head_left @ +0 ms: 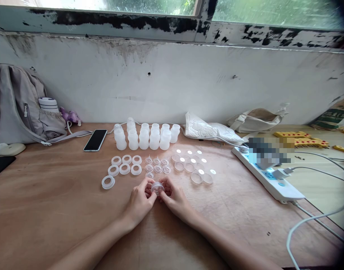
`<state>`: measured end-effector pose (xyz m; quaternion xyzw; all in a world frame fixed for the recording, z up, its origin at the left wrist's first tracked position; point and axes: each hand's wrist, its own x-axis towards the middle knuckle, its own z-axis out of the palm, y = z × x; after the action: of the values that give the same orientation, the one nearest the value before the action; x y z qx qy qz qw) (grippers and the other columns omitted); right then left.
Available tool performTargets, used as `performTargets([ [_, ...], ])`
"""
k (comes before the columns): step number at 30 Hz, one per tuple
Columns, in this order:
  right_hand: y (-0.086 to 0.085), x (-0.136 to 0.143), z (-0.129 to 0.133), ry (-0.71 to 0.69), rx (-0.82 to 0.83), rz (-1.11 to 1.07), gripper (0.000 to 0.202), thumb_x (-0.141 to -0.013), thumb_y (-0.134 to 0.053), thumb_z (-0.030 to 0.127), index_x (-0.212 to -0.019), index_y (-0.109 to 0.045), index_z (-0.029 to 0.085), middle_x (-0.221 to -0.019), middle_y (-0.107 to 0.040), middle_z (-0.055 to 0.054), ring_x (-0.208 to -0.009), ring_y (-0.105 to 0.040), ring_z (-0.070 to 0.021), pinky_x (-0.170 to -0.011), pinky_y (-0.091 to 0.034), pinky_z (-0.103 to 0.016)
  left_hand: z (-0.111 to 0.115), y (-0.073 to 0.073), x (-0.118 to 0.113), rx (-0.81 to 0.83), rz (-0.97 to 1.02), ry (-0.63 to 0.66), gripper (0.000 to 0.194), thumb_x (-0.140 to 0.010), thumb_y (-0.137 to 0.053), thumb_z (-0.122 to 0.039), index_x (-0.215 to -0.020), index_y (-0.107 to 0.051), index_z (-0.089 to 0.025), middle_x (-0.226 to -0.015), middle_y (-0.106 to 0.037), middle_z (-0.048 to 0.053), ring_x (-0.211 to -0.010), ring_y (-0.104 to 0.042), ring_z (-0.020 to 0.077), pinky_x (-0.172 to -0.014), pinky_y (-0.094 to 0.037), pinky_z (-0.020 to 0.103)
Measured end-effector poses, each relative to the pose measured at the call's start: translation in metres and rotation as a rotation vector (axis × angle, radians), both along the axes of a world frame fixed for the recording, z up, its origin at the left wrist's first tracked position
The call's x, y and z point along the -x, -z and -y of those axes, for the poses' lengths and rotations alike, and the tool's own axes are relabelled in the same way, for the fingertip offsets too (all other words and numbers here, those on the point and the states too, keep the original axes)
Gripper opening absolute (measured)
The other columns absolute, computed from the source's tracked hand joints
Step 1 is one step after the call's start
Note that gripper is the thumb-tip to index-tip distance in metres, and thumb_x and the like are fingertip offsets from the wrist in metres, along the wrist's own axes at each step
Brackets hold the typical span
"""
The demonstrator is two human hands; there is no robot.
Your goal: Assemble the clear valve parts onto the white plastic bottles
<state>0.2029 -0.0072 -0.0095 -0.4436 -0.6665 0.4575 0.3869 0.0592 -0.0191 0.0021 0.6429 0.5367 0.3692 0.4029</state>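
Between the fingertips of my left hand (pixel 141 197) and my right hand (pixel 173 195) is a clear round ring (pixel 157 187), gripped from both sides just above the table. Beyond my hands lie several small clear nipple-like pieces (pixel 157 169) in rows. To their left are several translucent rings (pixel 124 168), one of them nearest my left hand. On the right, several thin clear discs (pixel 196 177) lie with small white discs (pixel 201 171) among them. Frosted bottles (pixel 154 139) stand in rows behind, and two at the left carry clear domed tops.
A phone (pixel 95 140) lies left of the bottles, near a grey backpack (pixel 17 105). A white power strip (pixel 267 176) with cables is at the right. White packaging (pixel 211 129) and a beige pouch (pixel 258 119) rest by the wall.
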Motion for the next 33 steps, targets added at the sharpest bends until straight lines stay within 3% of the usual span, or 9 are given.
performTargets([
  [5, -0.0016, 0.0010, 0.0008, -0.011, 0.026, -0.024, 0.009, -0.077, -0.049, 0.020, -0.085, -0.046, 0.019, -0.071, -0.055, 0.001, -0.056, -0.053, -0.0103, -0.049, -0.045, -0.022, 0.0006, -0.0032, 0.0003, 0.016, 0.038, 0.005, 0.013, -0.074, -0.050, -0.020, -0.087, -0.050, -0.020, -0.067, -0.062, -0.001, -0.058, -0.060, 0.0131, -0.053, -0.046, 0.021],
  [14, -0.0050, -0.0039, -0.0013, -0.025, 0.137, -0.110, 0.019, -0.081, -0.049, 0.033, -0.094, -0.048, 0.019, -0.067, -0.057, 0.002, -0.050, -0.057, -0.0106, -0.050, -0.050, -0.024, -0.0006, -0.0060, 0.0012, 0.092, 0.191, 0.040, 0.022, -0.077, -0.051, -0.028, -0.097, -0.050, -0.017, -0.077, -0.066, 0.003, -0.066, -0.063, 0.0157, -0.057, -0.049, 0.023],
  [18, -0.0035, -0.0032, -0.0026, -0.001, 0.149, -0.114, 0.022, -0.082, -0.049, 0.039, -0.085, -0.050, 0.017, -0.065, -0.057, 0.001, -0.048, -0.056, -0.0102, -0.046, -0.048, -0.023, -0.0004, -0.0039, 0.0012, 0.053, 0.143, 0.031, 0.019, -0.082, -0.046, -0.033, -0.091, -0.052, -0.018, -0.079, -0.065, 0.003, -0.066, -0.062, 0.0147, -0.056, -0.047, 0.022],
  [26, -0.0041, -0.0020, -0.0025, -0.007, 0.151, -0.057, 0.019, -0.080, -0.051, 0.036, -0.074, -0.046, 0.018, -0.053, -0.052, 0.004, -0.041, -0.049, -0.0088, -0.039, -0.040, -0.020, 0.0006, -0.0012, 0.0015, 0.005, 0.031, 0.013, 0.014, -0.081, -0.044, -0.031, -0.080, -0.050, -0.018, -0.060, -0.056, -0.002, -0.050, -0.052, 0.0108, -0.049, -0.041, 0.020],
  [33, -0.0089, -0.0007, -0.0016, 0.003, 0.077, -0.006, 0.017, -0.079, -0.052, 0.032, -0.068, -0.046, 0.019, -0.058, -0.049, 0.003, -0.050, -0.045, -0.0099, -0.043, -0.039, -0.022, 0.0019, -0.0069, -0.0007, 0.015, 0.020, 0.026, 0.010, -0.080, -0.044, -0.027, -0.074, -0.047, -0.019, -0.055, -0.049, -0.005, -0.049, -0.049, 0.0101, -0.049, -0.038, 0.019],
])
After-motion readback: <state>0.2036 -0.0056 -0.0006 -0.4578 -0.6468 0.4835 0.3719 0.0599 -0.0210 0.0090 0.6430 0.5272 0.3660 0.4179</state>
